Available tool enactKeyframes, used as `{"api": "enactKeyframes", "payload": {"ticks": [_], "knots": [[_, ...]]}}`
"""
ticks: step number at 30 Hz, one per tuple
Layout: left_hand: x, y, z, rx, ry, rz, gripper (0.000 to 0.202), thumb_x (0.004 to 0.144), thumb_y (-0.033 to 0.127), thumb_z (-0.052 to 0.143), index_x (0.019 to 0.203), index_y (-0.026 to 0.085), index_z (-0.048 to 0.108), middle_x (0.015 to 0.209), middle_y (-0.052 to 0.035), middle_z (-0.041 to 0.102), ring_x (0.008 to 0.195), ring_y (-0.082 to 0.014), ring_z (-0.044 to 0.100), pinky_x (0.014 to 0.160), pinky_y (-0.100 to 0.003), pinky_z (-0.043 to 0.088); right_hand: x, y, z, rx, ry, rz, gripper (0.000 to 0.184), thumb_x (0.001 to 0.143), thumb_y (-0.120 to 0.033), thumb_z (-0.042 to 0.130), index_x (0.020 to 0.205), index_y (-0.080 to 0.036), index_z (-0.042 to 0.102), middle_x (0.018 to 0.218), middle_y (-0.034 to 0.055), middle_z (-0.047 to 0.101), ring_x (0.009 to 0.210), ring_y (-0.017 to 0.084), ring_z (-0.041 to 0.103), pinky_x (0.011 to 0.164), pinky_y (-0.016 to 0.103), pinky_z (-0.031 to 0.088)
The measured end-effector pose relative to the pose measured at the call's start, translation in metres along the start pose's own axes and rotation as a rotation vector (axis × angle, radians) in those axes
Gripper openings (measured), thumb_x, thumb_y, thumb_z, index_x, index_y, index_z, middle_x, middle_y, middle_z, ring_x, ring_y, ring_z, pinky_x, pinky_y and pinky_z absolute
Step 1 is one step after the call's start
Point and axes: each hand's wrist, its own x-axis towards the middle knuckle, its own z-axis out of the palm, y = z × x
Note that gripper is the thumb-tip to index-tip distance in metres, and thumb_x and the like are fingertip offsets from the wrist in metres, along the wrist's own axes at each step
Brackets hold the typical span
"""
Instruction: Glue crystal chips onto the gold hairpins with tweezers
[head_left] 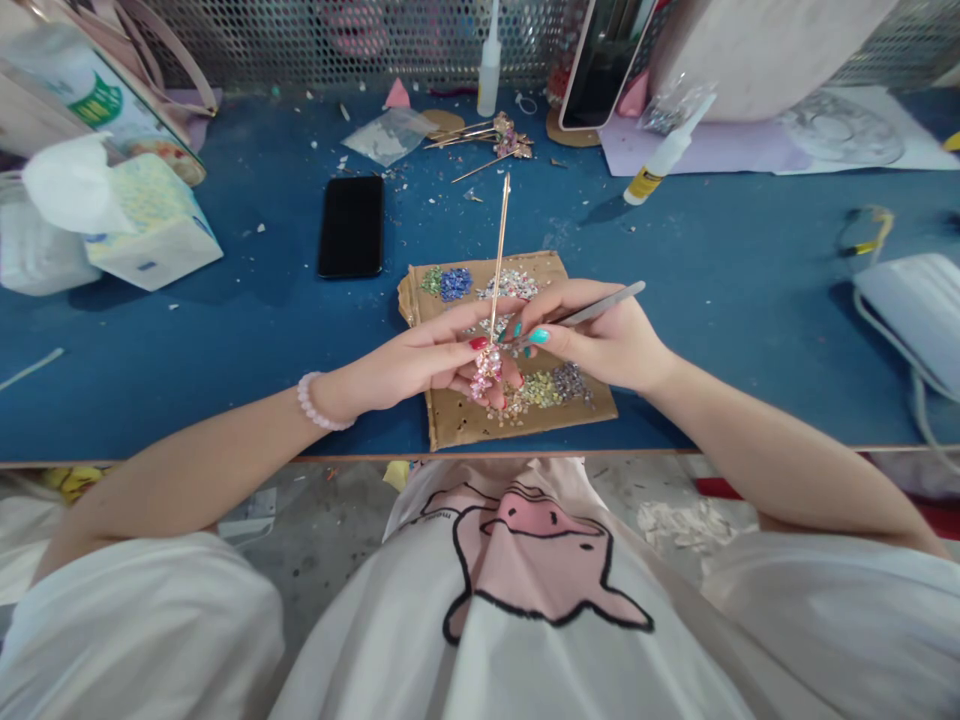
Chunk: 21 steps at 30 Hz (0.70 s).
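Observation:
My left hand (439, 352) pinches a gold-coloured hairpin (499, 262) by its decorated end, a cluster of pink stones and pearls. The two long prongs point up and away from me. Between thumb and fingers, my right hand (600, 335) grips slim metal tweezers (606, 303). Their tips are hidden near the fingers, close beside the pink cluster. Under both hands lies a piece of brown cardboard (454, 425) with small heaps of rhinestones: blue stones (455, 284), green ones, pale ones (517, 284), yellow ones (541, 389) and grey-purple ones (574, 383).
A black phone (351, 227) lies at the left beyond the cardboard. More finished hairpins (510, 138) rest at the back. Glue bottles (660, 165) stand upright. A tissue box (154, 220) is at the left, a face mask (915, 300) at the right. Another phone (604, 65) leans upright.

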Motion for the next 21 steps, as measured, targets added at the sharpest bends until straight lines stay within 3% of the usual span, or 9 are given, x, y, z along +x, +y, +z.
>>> {"api": "enactKeyframes", "payload": {"ticks": [11,16,21], "knots": [[-0.0001,0.0012,-0.0002,0.003,-0.012,-0.004,0.058,0.103,0.03,0.055,0.159,0.032,0.039,0.109,-0.0087,0.077,0.091,-0.017,0.077,0.083,-0.028,0.063,-0.0027,0.0012,-0.0014,-0.065,-0.023,-0.075,0.019,0.09,-0.036,0.076,0.093,-0.018,0.075,0.091,0.0038,0.078,0.085,0.014,0.074,0.081,0.027,0.059],[0.0007,0.0006,0.0001,0.003,0.0,-0.019,0.061,0.103,0.031,0.056,0.16,0.03,0.036,0.109,-0.0089,0.078,0.094,-0.0188,0.077,0.087,-0.032,0.064,-0.0033,-0.0003,-0.0032,-0.155,-0.064,-0.162,0.013,0.09,-0.031,0.076,0.097,-0.02,0.075,0.095,0.0025,0.079,0.09,0.013,0.075,0.085,0.026,0.059],[0.0013,0.0017,0.0004,-0.046,-0.007,-0.031,0.061,0.103,0.029,0.056,0.161,0.026,0.035,0.108,-0.009,0.079,0.089,-0.0172,0.078,0.085,-0.029,0.064,-0.0033,-0.0007,-0.0025,-0.239,-0.095,-0.281,0.01,0.092,-0.027,0.073,0.101,-0.022,0.074,0.096,0.0025,0.078,0.093,0.013,0.074,0.089,0.028,0.059]]}}
